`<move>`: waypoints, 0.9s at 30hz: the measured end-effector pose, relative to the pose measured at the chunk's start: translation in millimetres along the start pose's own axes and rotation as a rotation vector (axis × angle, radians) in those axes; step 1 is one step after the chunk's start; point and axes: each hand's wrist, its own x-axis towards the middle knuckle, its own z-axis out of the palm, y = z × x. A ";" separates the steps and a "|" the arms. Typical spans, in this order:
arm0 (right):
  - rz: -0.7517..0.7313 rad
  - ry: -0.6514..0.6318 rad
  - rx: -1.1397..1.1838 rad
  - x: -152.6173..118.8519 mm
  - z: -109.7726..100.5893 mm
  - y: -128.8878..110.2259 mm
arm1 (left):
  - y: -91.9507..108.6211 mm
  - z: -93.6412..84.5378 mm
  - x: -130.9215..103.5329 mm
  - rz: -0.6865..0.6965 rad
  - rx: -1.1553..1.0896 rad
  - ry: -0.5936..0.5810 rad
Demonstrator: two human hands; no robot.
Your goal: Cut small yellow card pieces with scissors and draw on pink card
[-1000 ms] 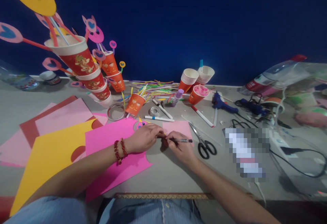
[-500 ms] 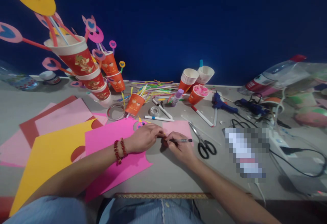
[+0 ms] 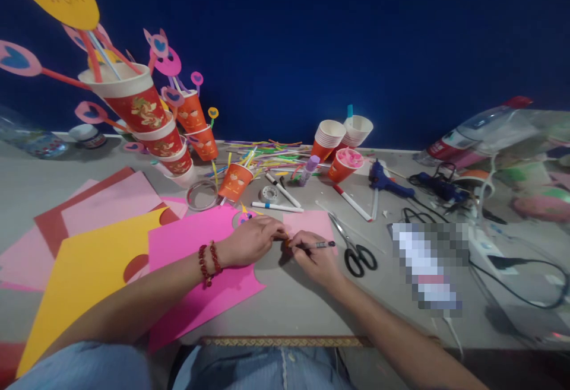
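Note:
My right hand is closed around a pen, its dark end pointing right and its writing end hidden by my fingers. Just left of it, my left hand has its fingers pinched together. A tiny orange-yellow bit shows where the two hands meet; most of whatever my left fingers hold is hidden. Behind the fingertips lies a square of pale pink paper. A bright magenta sheet lies under my left wrist, with a small decorated cut-out by its upper edge.
Black-handled scissors lie right of my right hand. Behind are markers, a tape roll, a glue stick, paper cups and a blue glue gun. Tall cup figures stand left; cables lie right.
Both hands stay almost in place. The pen has shifted only very slightly, and nothing else on the table has moved.

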 end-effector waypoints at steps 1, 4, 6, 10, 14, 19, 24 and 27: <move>0.000 0.000 -0.001 -0.2 0.0 0.3 | 0.0 -0.1 -0.1 0.004 0.001 0.002; 0.006 -0.006 0.009 -0.7 0.1 1.2 | 0.3 -0.3 -0.5 0.010 0.003 0.009; 0.008 -0.007 0.019 -1.0 0.1 1.4 | 0.5 -0.2 -0.4 0.005 0.006 0.011; 0.007 -0.012 0.035 -1.0 0.0 0.3 | 0.1 0.2 -0.1 -0.009 0.006 -0.001; 0.017 -0.014 0.044 -0.6 -0.4 -1.4 | -0.7 0.3 0.0 0.008 0.004 0.003; 0.015 -0.002 0.055 -1.1 -0.8 -3.0 | -1.3 1.2 -0.4 0.031 0.012 0.030; 0.061 0.096 0.139 -3.5 -1.4 -4.8 | -2.7 3.9 -0.8 0.022 0.002 0.029; 0.127 0.175 0.190 -3.5 -7.7 -6.8 | -1.2 2.7 0.4 0.015 0.014 0.000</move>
